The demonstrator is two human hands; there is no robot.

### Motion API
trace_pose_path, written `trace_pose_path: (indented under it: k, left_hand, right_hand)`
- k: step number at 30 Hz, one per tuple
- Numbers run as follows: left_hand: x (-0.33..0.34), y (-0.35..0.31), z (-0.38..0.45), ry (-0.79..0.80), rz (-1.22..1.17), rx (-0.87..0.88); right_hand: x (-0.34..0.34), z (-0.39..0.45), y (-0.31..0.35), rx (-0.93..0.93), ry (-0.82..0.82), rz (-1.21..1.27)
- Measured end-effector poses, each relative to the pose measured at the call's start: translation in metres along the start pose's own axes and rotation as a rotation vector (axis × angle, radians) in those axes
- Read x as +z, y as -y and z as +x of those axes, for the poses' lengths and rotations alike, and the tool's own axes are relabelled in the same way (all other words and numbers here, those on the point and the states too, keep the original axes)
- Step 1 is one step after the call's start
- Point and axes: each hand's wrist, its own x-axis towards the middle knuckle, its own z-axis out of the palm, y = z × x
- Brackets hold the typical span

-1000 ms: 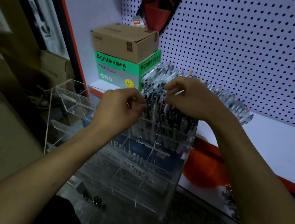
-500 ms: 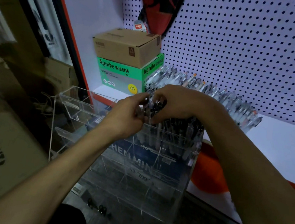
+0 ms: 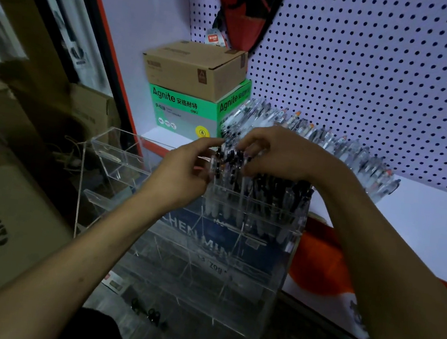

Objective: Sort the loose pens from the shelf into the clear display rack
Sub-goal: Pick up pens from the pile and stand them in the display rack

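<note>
From the head camera, you look down at a clear acrylic display rack (image 3: 252,228), its stepped walls hard, glossy and see-through, standing in front of a white shelf (image 3: 433,221) backed by pegboard (image 3: 380,75). Your left hand (image 3: 185,176) and right hand (image 3: 277,153) meet over the rack's top tier, both with fingers curled around a small bundle of pens (image 3: 228,161), slim translucent barrels with dark caps, held upright with their lower ends already inside a top compartment. Beside the bundle, further pens stand packed in the same tier. The loose pens (image 3: 331,145) not yet sorted lie fanned in a long row on the shelf, against the pegboard and just behind your right hand. You seem to be mid-insertion, settling this bundle; the next move likely calls for easing both grips so the barrels drop straight, then reaching back for more. To the left sit a brown cardboard box (image 3: 195,68), matte and square-edged, on a green Agnite box (image 3: 184,109).
</note>
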Motion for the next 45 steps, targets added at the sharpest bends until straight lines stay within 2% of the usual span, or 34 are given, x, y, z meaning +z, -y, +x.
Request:
trace_pose_path:
  k: [3, 5, 9, 13, 16, 19, 23, 30, 35, 39, 45]
  left_hand:
    - [-0.001, 0.001, -0.004, 0.015, 0.015, -0.003]
    - [-0.001, -0.001, -0.006, -0.012, 0.015, 0.006]
    - [-0.007, -0.018, -0.01, -0.159, 0.09, 0.139]
    - [-0.008, -0.038, -0.013, -0.23, -0.01, 0.274]
    - [-0.003, -0.047, 0.001, -0.195, -0.057, 0.268]
    - [0.001, -0.053, 0.027, -0.162, -0.053, 0.278]
    - [0.011, -0.058, 0.07, -0.013, 0.051, 0.22]
    - [0.033, -0.045, 0.144, 0.164, 0.411, 0.105]
    - [0.05, -0.032, 0.165, 0.341, 0.735, 0.177]
    - [0.052, -0.022, 0.172, 0.206, 0.694, 0.261]
    - [0.051, -0.02, 0.169, -0.017, 0.561, 0.335]
  right_hand:
    - [0.0, -0.004, -0.002, 0.019, 0.055, -0.022]
    - [0.0, -0.008, -0.001, 0.009, 0.032, -0.03]
    - [-0.005, -0.022, -0.003, -0.052, -0.174, -0.001]
    - [-0.019, -0.041, -0.006, -0.119, -0.359, -0.047]
    - [-0.026, -0.054, -0.017, -0.098, -0.467, -0.084]
    - [-0.031, -0.062, -0.037, 0.013, -0.527, -0.045]
    - [-0.034, -0.062, -0.064, 0.09, -0.571, -0.032]
    - [-0.037, -0.028, -0.09, 0.057, -0.558, -0.042]
    - [-0.029, 0.002, -0.105, 0.106, -0.54, -0.068]
    - [-0.025, 0.02, -0.118, 0.156, -0.493, -0.071]
    - [-0.02, 0.044, -0.108, 0.099, -0.525, -0.072]
